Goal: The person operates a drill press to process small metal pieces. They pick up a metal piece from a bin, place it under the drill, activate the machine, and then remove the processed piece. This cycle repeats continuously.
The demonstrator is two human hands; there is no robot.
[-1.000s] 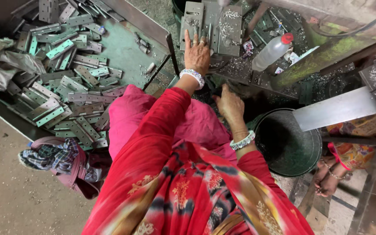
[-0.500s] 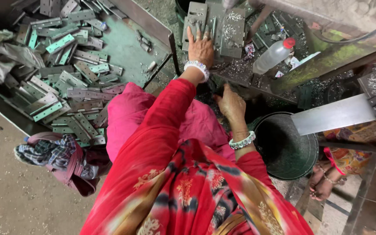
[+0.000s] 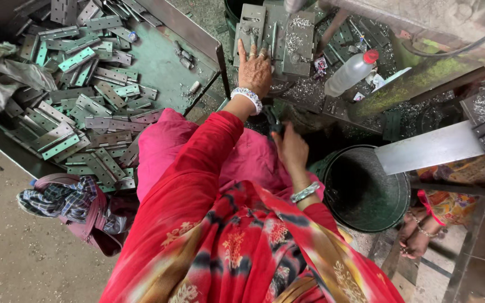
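My left hand (image 3: 255,70) lies flat, fingers spread, on a grey metal hinge plate (image 3: 252,22) on the machine bed, with a white bangle on the wrist. A second hinge plate (image 3: 298,36), dusted with metal shavings, sits just right of it. My right hand (image 3: 291,150) is lower, close to my lap, its fingers curled around a dark handle (image 3: 272,120). Red sleeves and pink cloth cover my arms and knees.
A green tray (image 3: 158,56) at the left holds several loose metal hinges (image 3: 79,112). A plastic bottle with a red cap (image 3: 350,73) lies on the bed. A dark bucket (image 3: 366,191) stands at the right under a flat metal bar (image 3: 428,154). A cloth bag (image 3: 68,202) lies on the floor. Another person's hand (image 3: 416,238) shows at lower right.
My right hand has drawn back a little toward my lap and closed on the dark handle. My left hand stays on the hinge plate.
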